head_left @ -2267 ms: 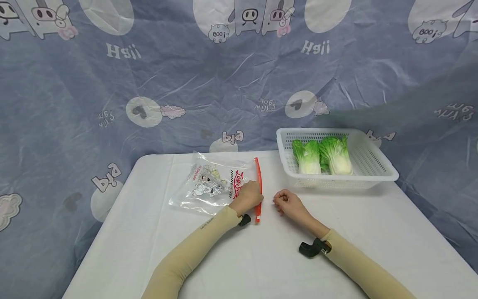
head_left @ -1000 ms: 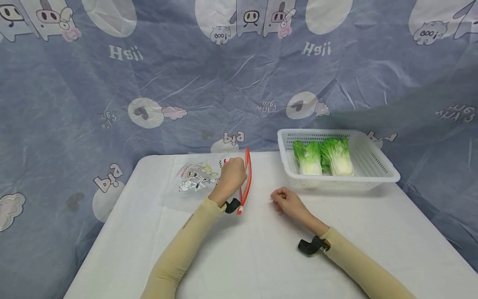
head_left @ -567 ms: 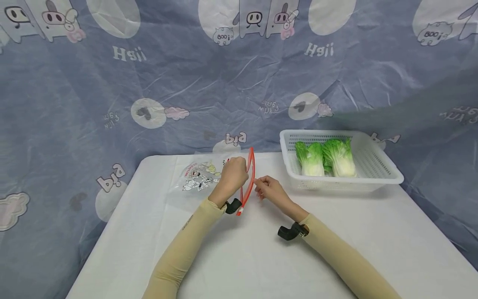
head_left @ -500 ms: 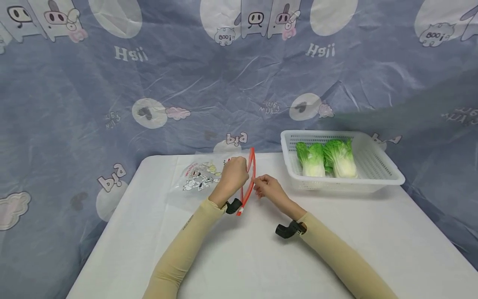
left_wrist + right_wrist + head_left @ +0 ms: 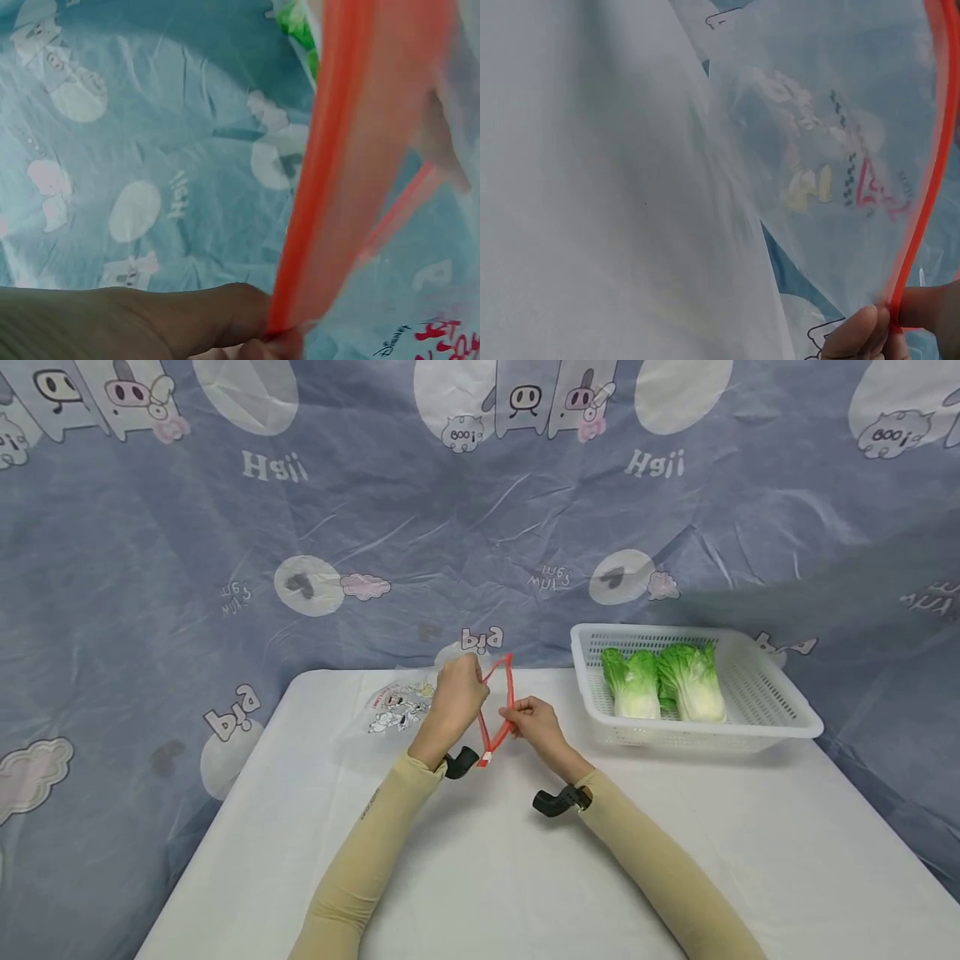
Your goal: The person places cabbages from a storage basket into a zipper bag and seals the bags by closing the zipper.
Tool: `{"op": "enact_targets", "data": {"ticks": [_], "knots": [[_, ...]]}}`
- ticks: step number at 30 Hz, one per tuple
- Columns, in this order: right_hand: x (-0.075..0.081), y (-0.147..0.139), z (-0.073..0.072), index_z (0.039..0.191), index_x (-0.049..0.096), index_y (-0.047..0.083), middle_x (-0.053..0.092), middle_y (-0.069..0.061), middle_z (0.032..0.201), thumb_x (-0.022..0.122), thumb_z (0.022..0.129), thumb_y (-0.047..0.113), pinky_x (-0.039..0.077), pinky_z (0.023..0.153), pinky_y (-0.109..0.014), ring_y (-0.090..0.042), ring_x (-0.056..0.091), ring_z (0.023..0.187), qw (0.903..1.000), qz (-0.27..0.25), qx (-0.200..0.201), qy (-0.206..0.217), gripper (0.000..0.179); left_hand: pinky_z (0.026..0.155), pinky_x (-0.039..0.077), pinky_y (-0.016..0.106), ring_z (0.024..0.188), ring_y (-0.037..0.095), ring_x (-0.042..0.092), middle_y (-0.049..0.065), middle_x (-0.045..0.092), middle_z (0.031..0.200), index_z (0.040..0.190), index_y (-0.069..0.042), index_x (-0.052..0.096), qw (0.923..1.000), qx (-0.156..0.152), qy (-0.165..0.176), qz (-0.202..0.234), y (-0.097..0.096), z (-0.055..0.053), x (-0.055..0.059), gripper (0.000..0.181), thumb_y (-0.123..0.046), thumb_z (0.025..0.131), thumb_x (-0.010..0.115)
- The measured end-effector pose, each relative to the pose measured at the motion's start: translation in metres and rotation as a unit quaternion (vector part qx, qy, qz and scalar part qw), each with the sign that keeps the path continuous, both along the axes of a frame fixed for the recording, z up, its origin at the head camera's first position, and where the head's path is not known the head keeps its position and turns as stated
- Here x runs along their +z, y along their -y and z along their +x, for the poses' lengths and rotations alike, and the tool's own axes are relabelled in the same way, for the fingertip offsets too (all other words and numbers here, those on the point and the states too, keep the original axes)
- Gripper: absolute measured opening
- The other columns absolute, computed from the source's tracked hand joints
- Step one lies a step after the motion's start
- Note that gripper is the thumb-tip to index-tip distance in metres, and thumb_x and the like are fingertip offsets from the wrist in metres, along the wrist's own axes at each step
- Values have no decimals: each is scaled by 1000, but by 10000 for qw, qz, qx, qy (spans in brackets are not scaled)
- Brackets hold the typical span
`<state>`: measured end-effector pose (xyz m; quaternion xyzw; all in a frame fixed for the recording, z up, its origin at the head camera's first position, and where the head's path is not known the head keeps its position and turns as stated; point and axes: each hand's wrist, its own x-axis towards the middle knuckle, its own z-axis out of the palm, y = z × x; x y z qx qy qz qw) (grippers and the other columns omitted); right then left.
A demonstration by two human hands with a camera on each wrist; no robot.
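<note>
A clear plastic zip bag [image 5: 397, 706] with cartoon print has a red zip edge [image 5: 936, 165], which stands spread apart into a diamond-shaped mouth in the head view. My left hand [image 5: 453, 697] pinches one side of the red edge; its thumb [image 5: 217, 311] lies against the strip in the left wrist view. On the opposite side my right hand [image 5: 536, 722] pinches the other red strip between thumb and fingers, seen close in the right wrist view. The mouth faces right, and the bag's printed body trails to the left behind my left hand.
A white perforated plastic basket [image 5: 697, 735] stands at the table's back right. Inside lie two heads of Chinese cabbage, one on the left [image 5: 636, 685] and one on the right [image 5: 693, 685]. A printed grey-blue cloth [image 5: 420, 527] hangs behind the white table [image 5: 480, 868].
My right hand has come left from the table and taken hold of the red edge. The left hand has drawn the bag leftward and up. The bag's mouth has widened.
</note>
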<state>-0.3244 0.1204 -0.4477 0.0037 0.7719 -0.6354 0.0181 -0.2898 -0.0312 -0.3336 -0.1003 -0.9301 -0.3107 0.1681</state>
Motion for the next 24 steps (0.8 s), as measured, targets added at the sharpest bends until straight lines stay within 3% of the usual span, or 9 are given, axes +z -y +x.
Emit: {"op": "enact_targets", "data": {"ticks": [4, 8, 14, 20, 24], "knots": [[-6, -1, -6, 92, 59, 2, 62, -2, 68, 73, 87, 21, 54, 68, -40, -8, 54, 53, 9992, 251, -272, 122, 24, 53, 41, 32, 58, 21, 50, 10, 56, 64, 70, -3, 54, 9976, 289, -487, 387, 9, 4, 10, 16, 10, 77, 60], [-16, -5, -13, 89, 61, 1, 64, -11, 71, 72, 87, 18, 53, 61, -32, -8, 54, 50, 9977, 409, -453, 294, 20, 52, 37, 31, 56, 21, 44, 5, 48, 59, 66, -6, 50, 9935, 525, -783, 632, 16, 7, 18, 21, 10, 77, 57], [-29, -12, -22, 88, 63, 0, 62, -6, 64, 68, 89, 15, 46, 49, -22, -10, 55, 48, 9960, 736, -436, 260, 16, 55, 42, 33, 57, 22, 48, 6, 53, 59, 65, -6, 52, 9911, 539, -929, 790, 21, 11, 26, 20, 9, 77, 59], [-34, -21, -26, 89, 65, 0, 61, -3, 60, 68, 89, 19, 44, 47, -21, -10, 56, 45, 9938, 1053, -330, 122, 19, 55, 41, 30, 54, 18, 43, 6, 52, 58, 63, -5, 49, 9908, 554, -935, 805, 25, 8, 26, 24, 11, 78, 60], [-35, -24, -26, 89, 65, 1, 62, -5, 60, 69, 89, 19, 45, 48, -23, -11, 56, 46, 9944, 994, -303, 201, 19, 54, 41, 30, 54, 18, 45, 7, 56, 59, 64, -6, 49, 9909, 563, -916, 808, 27, 6, 24, 23, 10, 77, 60]]}}
